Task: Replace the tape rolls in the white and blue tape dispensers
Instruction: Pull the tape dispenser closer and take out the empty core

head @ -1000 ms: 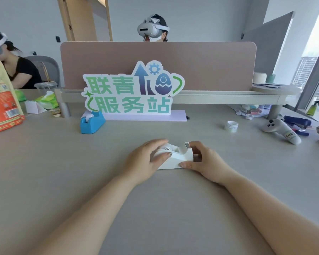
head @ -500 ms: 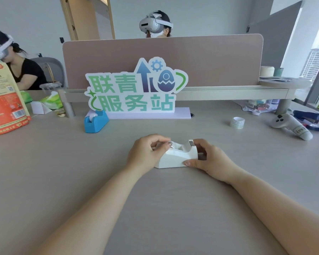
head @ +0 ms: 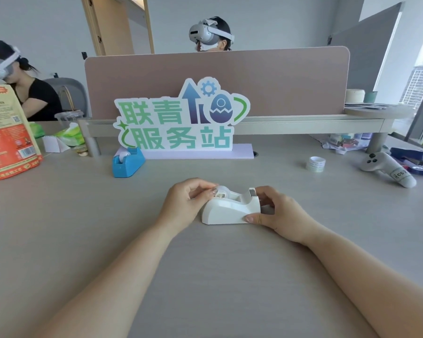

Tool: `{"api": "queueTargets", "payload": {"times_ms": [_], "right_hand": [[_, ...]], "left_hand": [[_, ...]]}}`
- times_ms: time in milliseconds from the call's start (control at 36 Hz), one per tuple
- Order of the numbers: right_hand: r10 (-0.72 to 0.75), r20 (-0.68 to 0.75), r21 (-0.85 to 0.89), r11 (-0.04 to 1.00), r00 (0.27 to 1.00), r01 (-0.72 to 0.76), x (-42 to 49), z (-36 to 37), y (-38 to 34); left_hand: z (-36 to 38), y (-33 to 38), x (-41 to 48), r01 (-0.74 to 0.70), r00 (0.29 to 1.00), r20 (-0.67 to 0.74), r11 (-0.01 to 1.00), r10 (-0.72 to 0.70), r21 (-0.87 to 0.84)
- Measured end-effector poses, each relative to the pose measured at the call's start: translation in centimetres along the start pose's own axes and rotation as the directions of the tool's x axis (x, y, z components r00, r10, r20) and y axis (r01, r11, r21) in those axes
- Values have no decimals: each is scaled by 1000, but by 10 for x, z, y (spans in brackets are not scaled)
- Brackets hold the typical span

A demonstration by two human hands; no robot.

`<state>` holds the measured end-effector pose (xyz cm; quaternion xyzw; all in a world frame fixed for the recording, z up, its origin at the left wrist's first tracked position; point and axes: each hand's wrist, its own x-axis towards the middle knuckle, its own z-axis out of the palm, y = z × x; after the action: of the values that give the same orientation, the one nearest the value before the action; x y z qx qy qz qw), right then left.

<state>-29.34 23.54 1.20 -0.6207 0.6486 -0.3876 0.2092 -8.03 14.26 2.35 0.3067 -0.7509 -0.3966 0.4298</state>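
Observation:
The white tape dispenser (head: 226, 211) stands on the grey desk in front of me, its cutter end to the right. My right hand (head: 277, 213) grips that cutter end and the base. My left hand (head: 188, 201) pinches the tape roll (head: 222, 190) seated in the dispenser's rear well; the roll is mostly hidden by my fingers. The blue tape dispenser (head: 127, 163), with a white roll in it, stands farther back on the left, beside the sign. A loose clear tape roll (head: 315, 163) lies at the back right.
A cut-out sign (head: 181, 123) on a lilac base stands before a pink divider (head: 217, 81). An orange bag (head: 7, 135) is at the left edge, a grey controller (head: 388, 169) and a blue stapler (head: 409, 157) at the right. Two people in headsets sit behind.
My left hand has lifted off the dispenser's top and its fingers now pinch the roll at the rear well. The camera has tilted, so the scene sits higher in the frame.

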Motion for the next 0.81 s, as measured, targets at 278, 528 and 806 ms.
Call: {"api": "queueTargets", "payload": {"times_ms": [278,528,806], "right_hand": [[30,-146,-278,958,989,-70,9,17,0],[40,-102,59,998,994,-34,-21,-15,4],[154,-245,224,970,957,-99,-69,-90,40]], "left_hand": [[7,17,-3,-95,940,-330,995,83,-21],[45,35,-28,-39,984,-175,993,19,-111],[165,55,-2,73,992,103,995,-67,-63]]}}
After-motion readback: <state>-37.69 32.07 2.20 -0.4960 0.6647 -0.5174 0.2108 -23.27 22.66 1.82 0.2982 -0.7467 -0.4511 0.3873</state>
